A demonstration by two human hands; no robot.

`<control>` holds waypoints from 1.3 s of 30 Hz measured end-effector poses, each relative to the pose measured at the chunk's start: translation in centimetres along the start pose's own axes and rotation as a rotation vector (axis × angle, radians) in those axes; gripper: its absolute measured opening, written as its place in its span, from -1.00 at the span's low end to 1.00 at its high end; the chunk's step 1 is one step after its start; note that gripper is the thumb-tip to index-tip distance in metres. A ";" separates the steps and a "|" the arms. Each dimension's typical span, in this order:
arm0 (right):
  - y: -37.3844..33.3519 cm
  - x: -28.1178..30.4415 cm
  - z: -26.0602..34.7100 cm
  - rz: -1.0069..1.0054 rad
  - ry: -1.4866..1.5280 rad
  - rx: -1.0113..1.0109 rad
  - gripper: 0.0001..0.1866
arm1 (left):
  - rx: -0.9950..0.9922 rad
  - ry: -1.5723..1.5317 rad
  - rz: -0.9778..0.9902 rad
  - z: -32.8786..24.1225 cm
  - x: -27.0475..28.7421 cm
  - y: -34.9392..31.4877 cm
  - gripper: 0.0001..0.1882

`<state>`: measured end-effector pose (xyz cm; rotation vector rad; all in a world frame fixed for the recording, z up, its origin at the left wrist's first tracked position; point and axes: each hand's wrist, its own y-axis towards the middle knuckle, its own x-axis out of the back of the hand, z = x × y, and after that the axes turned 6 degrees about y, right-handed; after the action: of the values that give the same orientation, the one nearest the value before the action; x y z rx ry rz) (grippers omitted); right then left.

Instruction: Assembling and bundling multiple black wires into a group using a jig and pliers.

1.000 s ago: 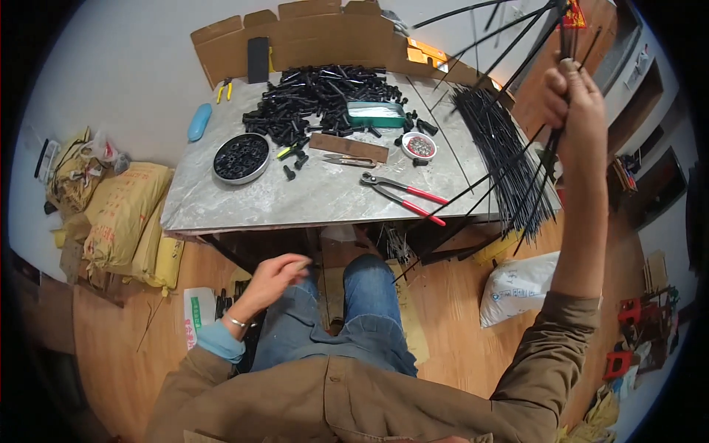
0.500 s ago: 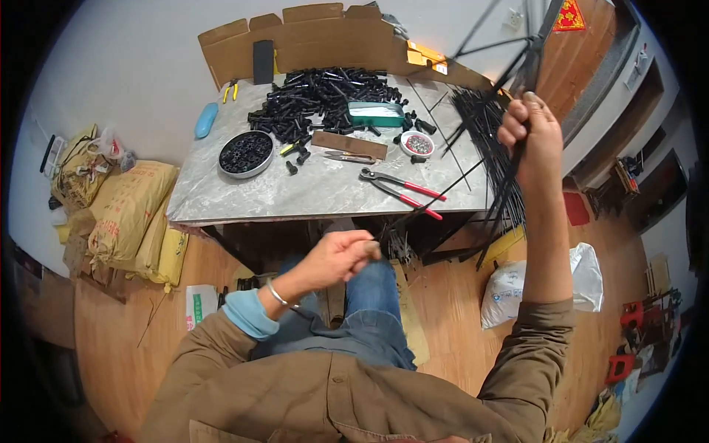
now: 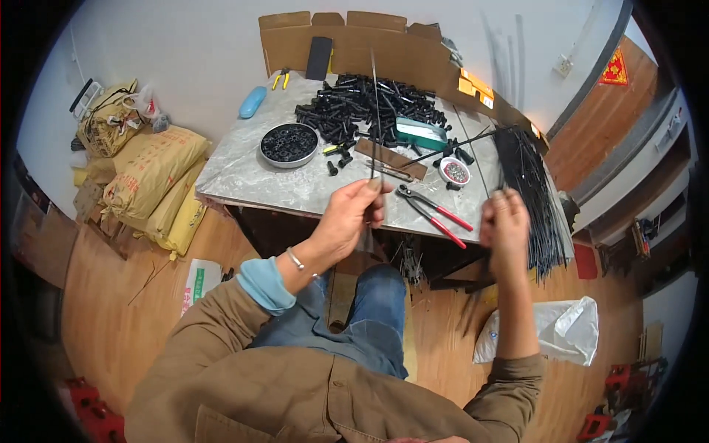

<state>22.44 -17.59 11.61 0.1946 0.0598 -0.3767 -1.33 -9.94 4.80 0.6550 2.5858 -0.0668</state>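
The fingers (image 3: 363,193) of my left hand (image 3: 347,218) are pinched together on a thin black rod (image 3: 375,111) that stands nearly upright in front of the desk (image 3: 251,173), its top reaching up across the pile of black parts (image 3: 369,111). My right hand (image 3: 504,225) is blurred; its fingers look curled shut, and a thin rod (image 3: 450,148) runs up-left from it, but I cannot tell whether they grip it, beside the bundle of black rods (image 3: 528,192) lying on the desk's right end. For packages: yellow sacks (image 3: 151,181) are stacked on the floor left of the desk, with a tied plastic bag (image 3: 111,122) behind them; a flat white-and-green packet (image 3: 198,280) lies on the floor by my left elbow; a white plastic bag (image 3: 561,332) sits on the floor to my right. An open brown cardboard box (image 3: 369,44) stands along the desk's back edge (small yellow labels on its right flap), and a red diamond sign (image 3: 615,70) hangs on the brown door. Red-handled pliers (image 3: 436,210) lie between my hands.
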 end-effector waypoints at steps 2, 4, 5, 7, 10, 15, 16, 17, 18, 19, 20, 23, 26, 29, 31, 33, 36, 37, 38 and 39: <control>-1.2 -2.3 -1.5 0.078 -0.002 -0.014 -0.85 | -0.037 -0.111 0.017 -0.2 -1.9 0.8 -0.70; -1.9 -4.1 -2.7 0.167 0.046 -0.009 -0.82 | -0.055 -0.129 0.029 -0.5 -3.3 1.1 -0.70; -1.9 -4.8 -3.2 0.215 0.069 -0.006 -0.80 | -0.067 -0.139 0.033 -0.8 -3.6 1.2 -0.70; -2.4 -5.2 -3.0 0.284 0.110 -0.087 -0.79 | -0.059 -0.110 -0.003 -1.1 -3.5 0.9 -0.70; -2.3 -5.5 -1.7 0.311 0.100 -0.100 -0.78 | -0.066 -0.127 0.011 -1.3 -2.5 0.9 -0.71; -2.1 -6.3 -1.8 0.346 0.090 -0.115 -0.77 | -0.093 -0.194 -0.008 -1.5 -2.1 1.3 -0.72; -2.4 -6.3 -1.3 0.369 0.111 -0.155 -0.76 | -0.093 -0.190 -0.010 -1.6 -2.4 1.2 -0.73; -2.7 -6.4 -1.0 0.377 0.148 -0.214 -0.78 | -0.094 -0.186 -0.012 -1.6 -2.6 1.2 -0.73; -2.9 -6.3 -0.7 0.367 0.135 -0.233 -0.79 | -0.091 -0.193 -0.007 -1.6 -2.8 1.1 -0.74; -3.2 -6.4 -0.6 0.359 0.126 -0.254 -0.80 | -0.082 -0.208 0.007 -1.6 -2.8 1.0 -0.74; -3.2 -6.4 -0.6 0.381 0.046 -0.181 -0.84 | -0.078 -0.201 0.011 -1.6 -2.9 0.9 -0.75; -3.1 -5.9 0.1 0.306 0.201 -0.299 -0.86 | -0.065 -0.160 0.029 -1.8 -2.5 0.8 -0.76; -2.6 -5.2 0.7 0.305 0.270 -0.243 -0.84 | -0.545 0.533 -0.270 -0.6 -1.1 2.1 -0.71; -2.2 -4.9 0.5 0.282 0.247 -0.190 -0.85 | -0.870 0.870 -0.530 -3.6 0.5 1.3 -0.69; -2.5 -5.3 0.1 0.281 0.215 -0.178 -0.85 | -0.696 0.779 -0.329 -4.8 -0.6 0.1 -0.62; -3.1 -6.3 -0.2 0.292 0.173 -0.150 -0.88 | -0.219 0.477 0.234 -3.7 -2.4 0.5 -0.49; -3.8 -8.1 -0.7 0.317 0.151 -0.025 -0.87 | 0.010 0.360 0.401 -4.8 -5.2 1.0 -0.39; -3.8 -8.6 -0.9 0.313 0.138 0.011 -0.86 | -0.059 0.367 0.240 -5.1 -6.0 1.7 -0.43; -3.7 -9.0 -0.8 0.312 0.138 0.011 -0.86 | -0.209 0.384 0.189 -5.4 -6.4 3.0 -0.46; -3.3 -9.6 -0.6 0.301 0.104 0.044 -0.87 | -0.357 0.399 0.137 -6.0 -6.6 4.5 -0.50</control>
<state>12.31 -17.07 11.30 0.2626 0.1233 -0.0682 3.26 -7.88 13.44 0.7659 2.8077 0.6137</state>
